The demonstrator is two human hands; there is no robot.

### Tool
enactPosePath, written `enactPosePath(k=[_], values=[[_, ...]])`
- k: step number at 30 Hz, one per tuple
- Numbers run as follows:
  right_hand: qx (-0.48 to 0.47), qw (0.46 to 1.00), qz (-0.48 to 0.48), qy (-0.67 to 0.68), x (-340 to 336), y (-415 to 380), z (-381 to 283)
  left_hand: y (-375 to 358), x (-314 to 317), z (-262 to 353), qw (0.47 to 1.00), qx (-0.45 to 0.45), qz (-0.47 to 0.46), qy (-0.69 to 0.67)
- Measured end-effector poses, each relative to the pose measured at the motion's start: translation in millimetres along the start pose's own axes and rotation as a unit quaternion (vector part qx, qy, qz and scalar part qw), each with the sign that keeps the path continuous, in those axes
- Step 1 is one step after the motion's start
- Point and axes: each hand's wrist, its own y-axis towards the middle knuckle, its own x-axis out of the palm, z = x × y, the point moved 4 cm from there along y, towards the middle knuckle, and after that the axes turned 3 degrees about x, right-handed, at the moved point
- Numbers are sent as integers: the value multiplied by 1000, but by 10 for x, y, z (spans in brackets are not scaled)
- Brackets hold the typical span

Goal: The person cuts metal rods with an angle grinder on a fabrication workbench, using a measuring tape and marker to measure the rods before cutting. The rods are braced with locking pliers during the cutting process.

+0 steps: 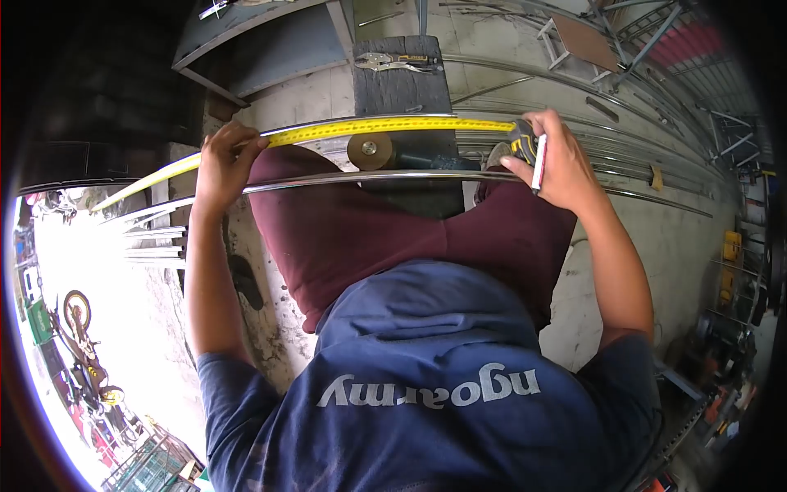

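Observation:
My left hand (223,161) presses the yellow tape blade (385,125) down onto a long shiny steel tube (393,175) that lies across my knees. At the other end, my right hand (556,161) holds the tape measure case (521,144). A white marker (539,167) sits between that hand's fingers. The blade runs on past my left hand toward the left edge. Between the two hands, just behind the tube, lies an angle grinder (395,152) with its disc facing up.
Locking pliers (392,61) rest on a dark block beyond the grinder. More steel tubes (623,156) lie on the concrete floor to the right and stick out at the left (156,242). A sandal (244,280) lies by my left arm. Motorbikes (80,348) stand outside at far left.

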Motion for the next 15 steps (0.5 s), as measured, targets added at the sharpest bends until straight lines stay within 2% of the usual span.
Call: enactPosePath(k=[4,6,9,12,14,15], values=[[-80,995,35,52,-32,500,-382,353,244,719,992,108,51,-25],[-113,992,37,45,21,676,-540,404,332,1066,985,158,66,33],[-98,993,30,54,63,767,-589,311,285,1300,978,156,69,120],[-85,994,36,59,76,791,-466,78,55,1364,952,156,164,204],[-84,994,48,52,65,758,-345,-39,-51,1272,942,158,189,227],[-53,998,3,34,55,752,-310,-55,-89,1219,945,151,199,213]])
